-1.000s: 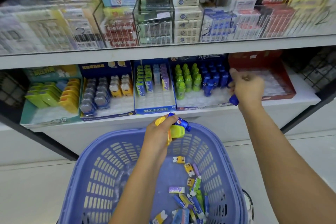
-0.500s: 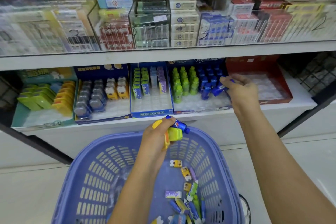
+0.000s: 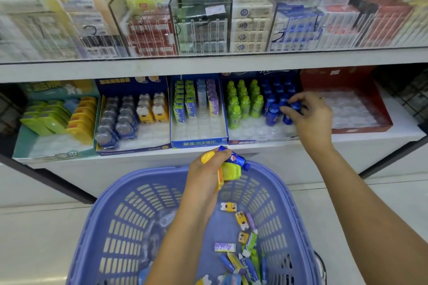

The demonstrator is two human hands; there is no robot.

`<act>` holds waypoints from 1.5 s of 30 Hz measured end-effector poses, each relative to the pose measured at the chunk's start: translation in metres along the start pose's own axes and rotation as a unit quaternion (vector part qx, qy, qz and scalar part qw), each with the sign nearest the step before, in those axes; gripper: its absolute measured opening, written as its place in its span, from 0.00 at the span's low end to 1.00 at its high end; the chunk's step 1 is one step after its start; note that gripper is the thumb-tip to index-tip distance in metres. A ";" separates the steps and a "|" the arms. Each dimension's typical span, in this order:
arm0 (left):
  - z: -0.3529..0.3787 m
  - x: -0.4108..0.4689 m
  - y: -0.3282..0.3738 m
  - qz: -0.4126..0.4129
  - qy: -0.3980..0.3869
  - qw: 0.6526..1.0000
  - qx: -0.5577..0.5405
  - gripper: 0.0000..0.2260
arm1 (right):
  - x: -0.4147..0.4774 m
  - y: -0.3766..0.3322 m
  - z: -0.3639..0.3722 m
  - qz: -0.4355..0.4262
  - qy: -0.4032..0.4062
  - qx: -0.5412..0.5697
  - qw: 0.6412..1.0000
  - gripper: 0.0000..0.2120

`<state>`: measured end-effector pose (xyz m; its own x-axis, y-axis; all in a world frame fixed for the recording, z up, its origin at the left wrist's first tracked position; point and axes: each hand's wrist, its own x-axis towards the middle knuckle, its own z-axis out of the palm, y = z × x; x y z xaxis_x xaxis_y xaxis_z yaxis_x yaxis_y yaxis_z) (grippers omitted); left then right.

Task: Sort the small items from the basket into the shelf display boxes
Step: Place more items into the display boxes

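A lilac plastic basket sits below me with several small items in its right half. Over its far rim my left hand is shut on a bunch of small items: a blue bottle and yellow pieces. My right hand reaches into the display box holding green and blue bottles; its fingertips pinch a small blue bottle standing upright among the blue rows.
The lower shelf also carries a red box at right, a blue box of flat packs, a box of bear-shaped items and a teal box. Above, the upper shelf holds clear bins of cartons.
My right hand has carried the blue bottle from the box's front right edge inward and set it upright in the blue rows. My left hand has stayed in place.
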<state>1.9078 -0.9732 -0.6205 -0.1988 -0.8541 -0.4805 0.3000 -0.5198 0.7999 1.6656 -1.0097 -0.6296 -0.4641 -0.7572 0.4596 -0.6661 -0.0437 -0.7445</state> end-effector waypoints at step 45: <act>0.019 -0.022 0.012 0.167 0.081 0.979 0.079 0.07 | -0.055 -0.107 -0.010 0.194 -0.419 0.294 0.837 0.12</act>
<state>1.8984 -0.9608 -0.5934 0.0403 -0.9740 -0.2228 0.1728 -0.2129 0.9617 1.7564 -0.9567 -0.5703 0.1572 -0.9693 -0.1890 -0.0429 0.1845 -0.9819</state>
